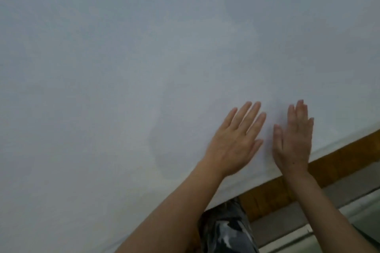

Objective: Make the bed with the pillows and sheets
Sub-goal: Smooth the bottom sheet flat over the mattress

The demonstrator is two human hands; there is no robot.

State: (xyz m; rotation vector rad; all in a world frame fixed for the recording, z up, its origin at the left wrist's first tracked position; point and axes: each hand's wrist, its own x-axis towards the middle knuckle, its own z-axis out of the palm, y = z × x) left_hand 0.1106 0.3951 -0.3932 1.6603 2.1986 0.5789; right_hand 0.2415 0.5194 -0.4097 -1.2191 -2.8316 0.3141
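Smoothing seems the step in hand: near the bed's right edge, above the wooden frame [339,156], left hand [236,141] and right hand [294,139] lie flat, fingers straight, gripping nothing, on the white sheet [144,68] stretching far left. Next, probably sweeping outward; no pillows show.

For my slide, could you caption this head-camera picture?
Both hands, left hand and right hand, lie flat with straight fingers on the white sheet near the bed's wooden edge.

White sheet [123,68] spread flat, smooth, covering bed to edge.
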